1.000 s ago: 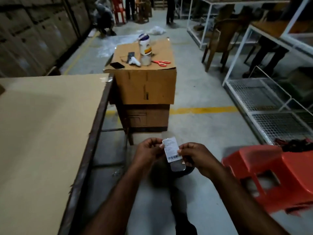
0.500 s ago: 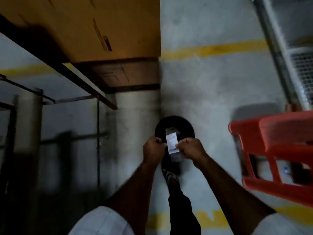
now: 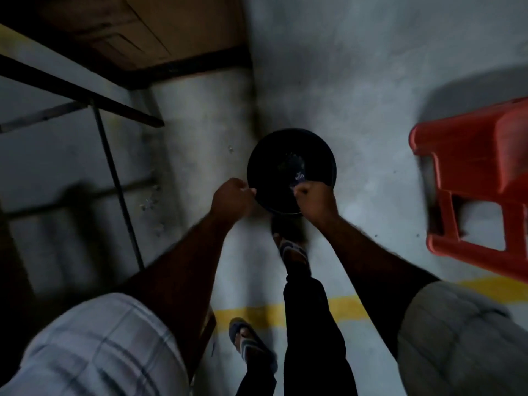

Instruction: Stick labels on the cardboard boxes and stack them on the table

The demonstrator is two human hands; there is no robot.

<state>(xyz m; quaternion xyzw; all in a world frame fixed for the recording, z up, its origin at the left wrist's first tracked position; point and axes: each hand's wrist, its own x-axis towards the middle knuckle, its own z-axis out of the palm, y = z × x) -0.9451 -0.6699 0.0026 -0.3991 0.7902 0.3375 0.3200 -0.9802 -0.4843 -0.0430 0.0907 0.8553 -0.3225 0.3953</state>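
Hands (image 3: 233,195) (image 3: 314,200) curled, thin label (image 3: 299,177), round blk bin (image 3: 288,150)

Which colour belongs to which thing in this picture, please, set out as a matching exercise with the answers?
Things:
1. round bin
2. plastic stool
3. floor line
4. cardboard box

Colours:
a. yellow
b. brown
c. black
d. red

Pairs: 1-c, 2-d, 3-a, 4-b.

arms outstretched, left hand (image 3: 233,195) and right hand (image 3: 313,200) curled, apart
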